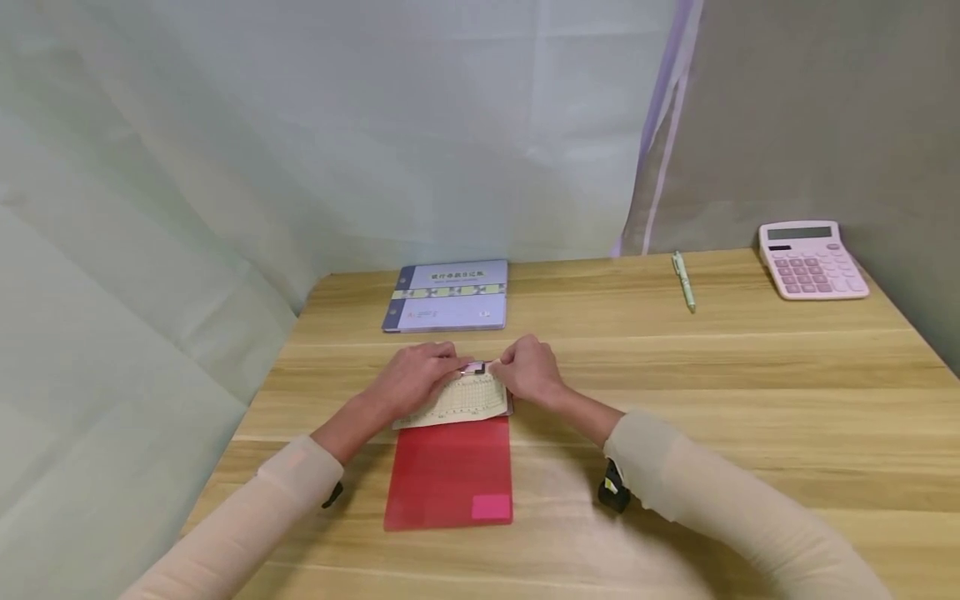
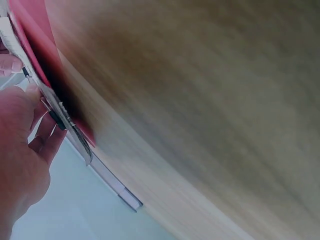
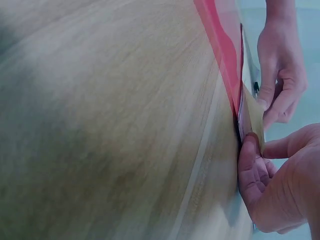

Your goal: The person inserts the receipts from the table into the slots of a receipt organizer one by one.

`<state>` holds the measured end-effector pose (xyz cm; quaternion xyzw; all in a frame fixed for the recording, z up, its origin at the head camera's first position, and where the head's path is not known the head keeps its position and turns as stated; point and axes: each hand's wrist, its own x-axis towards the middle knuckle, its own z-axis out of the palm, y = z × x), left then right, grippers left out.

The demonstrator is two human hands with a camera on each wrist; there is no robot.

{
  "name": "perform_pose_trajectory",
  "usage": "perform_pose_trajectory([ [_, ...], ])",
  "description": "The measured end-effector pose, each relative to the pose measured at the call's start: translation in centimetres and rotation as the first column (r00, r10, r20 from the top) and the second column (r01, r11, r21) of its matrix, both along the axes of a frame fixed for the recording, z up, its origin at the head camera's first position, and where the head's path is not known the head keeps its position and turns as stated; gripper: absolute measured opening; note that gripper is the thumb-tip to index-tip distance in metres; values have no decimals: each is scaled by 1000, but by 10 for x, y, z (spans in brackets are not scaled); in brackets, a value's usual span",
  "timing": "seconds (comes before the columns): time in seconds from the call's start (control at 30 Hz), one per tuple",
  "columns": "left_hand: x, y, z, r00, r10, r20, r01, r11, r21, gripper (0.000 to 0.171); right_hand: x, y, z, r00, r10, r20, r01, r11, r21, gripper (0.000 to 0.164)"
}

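A red translucent plastic folder (image 1: pixel 450 471) with a pink label in one corner lies on the table. Over its far part is a cream printed paper (image 1: pixel 468 396), its near edge lifted a little. At the folder's far end sits a metal clip with black ends (image 2: pixel 57 119), partly covered by fingers. My left hand (image 1: pixel 416 375) pinches the clip, thumb on top and fingers behind the far edge. With thumb and fingers, my right hand (image 1: pixel 531 369) pinches the paper's far right corner; in the right wrist view the paper (image 3: pixel 256 117) stands between its fingertips.
Behind the hands a blue-and-white account book (image 1: pixel 450 296) lies flat. A green pen (image 1: pixel 684 282) and a pink calculator (image 1: pixel 812 260) are at the back right. Pale curtains (image 1: pixel 450 133) hang along the table's far and left edges.
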<state>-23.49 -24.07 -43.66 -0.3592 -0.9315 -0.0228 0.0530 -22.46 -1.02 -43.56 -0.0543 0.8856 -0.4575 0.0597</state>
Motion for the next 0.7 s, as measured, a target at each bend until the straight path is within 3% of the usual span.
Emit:
perform_pose_trajectory([
  [0.13,0,-1,0,1000,2,1,-2,1000,-1,36,1,-1,1,1000,-18,25,18,1000,-23,24],
  [0.43,1,1,-3,1000,9,-13,-9,1000,7,38,-1,0,5,996,18,82,-16,1000,-26,22],
  [0.7,2,0,-5,998,-18,-67,17,1000,-9,37,-2,-1,4,998,49,51,-50,999,18,45],
])
